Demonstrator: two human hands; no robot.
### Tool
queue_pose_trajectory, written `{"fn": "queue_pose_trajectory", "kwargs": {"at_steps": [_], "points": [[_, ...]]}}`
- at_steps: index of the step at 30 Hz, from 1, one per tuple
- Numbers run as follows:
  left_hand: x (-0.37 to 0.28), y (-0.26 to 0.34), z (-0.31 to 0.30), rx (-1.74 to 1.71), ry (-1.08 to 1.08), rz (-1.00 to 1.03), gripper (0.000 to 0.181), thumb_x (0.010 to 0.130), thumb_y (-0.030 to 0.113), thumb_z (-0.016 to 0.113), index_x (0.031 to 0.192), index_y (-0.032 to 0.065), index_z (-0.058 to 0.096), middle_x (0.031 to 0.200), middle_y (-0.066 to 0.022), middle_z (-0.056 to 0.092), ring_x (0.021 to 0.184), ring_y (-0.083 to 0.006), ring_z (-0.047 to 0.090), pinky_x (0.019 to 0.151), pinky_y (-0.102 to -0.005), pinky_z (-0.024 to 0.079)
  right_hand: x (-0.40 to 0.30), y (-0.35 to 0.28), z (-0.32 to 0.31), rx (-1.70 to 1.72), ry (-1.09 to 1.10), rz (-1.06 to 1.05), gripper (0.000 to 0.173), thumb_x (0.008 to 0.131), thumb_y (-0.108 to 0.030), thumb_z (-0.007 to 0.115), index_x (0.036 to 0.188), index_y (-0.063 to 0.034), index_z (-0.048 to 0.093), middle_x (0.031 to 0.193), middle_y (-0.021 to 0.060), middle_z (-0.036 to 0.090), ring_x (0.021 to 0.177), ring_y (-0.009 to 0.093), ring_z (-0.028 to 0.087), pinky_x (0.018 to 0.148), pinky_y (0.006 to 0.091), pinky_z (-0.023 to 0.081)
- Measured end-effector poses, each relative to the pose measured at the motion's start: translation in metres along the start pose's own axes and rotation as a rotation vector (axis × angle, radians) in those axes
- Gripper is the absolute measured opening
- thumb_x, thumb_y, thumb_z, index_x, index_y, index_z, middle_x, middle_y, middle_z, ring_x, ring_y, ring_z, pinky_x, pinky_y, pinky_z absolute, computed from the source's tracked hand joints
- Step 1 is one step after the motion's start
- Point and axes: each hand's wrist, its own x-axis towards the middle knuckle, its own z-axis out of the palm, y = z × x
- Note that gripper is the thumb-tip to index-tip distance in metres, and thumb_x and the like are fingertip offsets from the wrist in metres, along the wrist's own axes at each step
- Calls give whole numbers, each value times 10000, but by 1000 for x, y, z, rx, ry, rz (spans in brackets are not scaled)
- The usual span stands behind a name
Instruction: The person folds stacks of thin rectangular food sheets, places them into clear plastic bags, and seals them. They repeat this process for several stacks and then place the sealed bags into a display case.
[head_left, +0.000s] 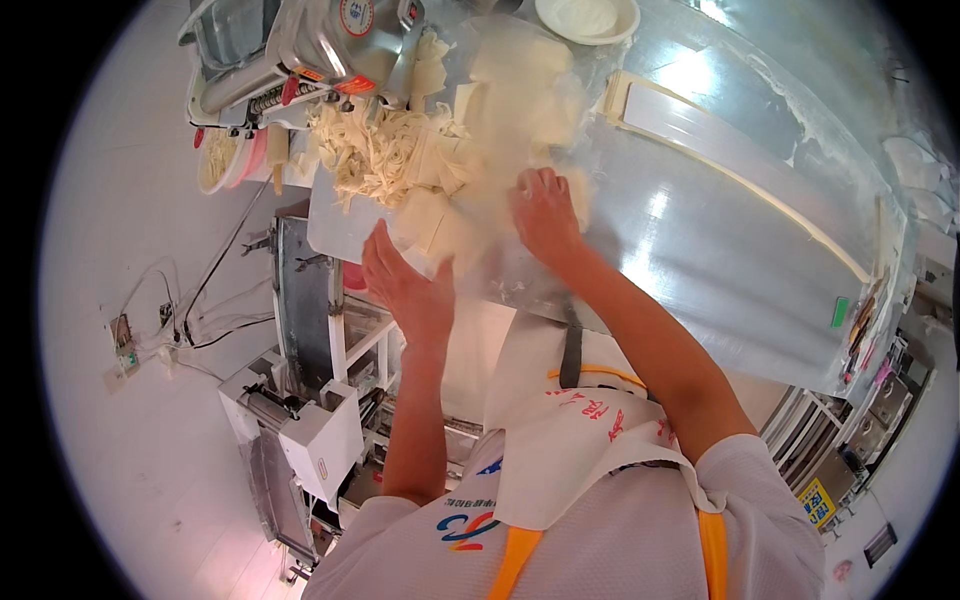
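My left hand (409, 289) is held beside the front edge of the metal worktable, thumb apart from the fingers, with nothing visible in it. Just beyond its fingertips lie flat pale dough sheets (429, 220). My right hand (546, 214) is over the table with its fingers curled down, close to a dough sheet (577, 196). Whether it grips anything is hidden under the fingers. A heap of cut dough strips (375, 154) lies behind my left hand. Farther back is a larger stack of dough sheets (525, 75), blurred by a hazy patch in the view.
A metal dough machine (337, 45) stands at the back left. Below it are a tub of strips (217, 161) and a rolling pin (277, 157). A bowl of white powder (589, 16) sits at the back. A long board (720, 142) lies right on the worktable (720, 247).
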Motion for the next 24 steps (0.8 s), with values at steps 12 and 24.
{"fn": "queue_pose_trajectory", "kwargs": {"at_steps": [12,24], "points": [[20,-31,-18,-272,-32,18,364,872,32,716,1229,20,642,1214,-154,640,1200,-333,581,983,-405,491,-36,37,-94,1439,238,663,243,1035,-72,603,1266,-60,527,876,61,694,874,185,647,886,348,491],[8,59,99,-447,-26,231,246,891,132,797,1131,98,760,1053,-76,648,1075,-297,627,906,-437,493,-41,13,-124,1263,179,616,227,1072,-155,630,1260,-28,622,982,66,704,901,157,638,873,319,511]]}}
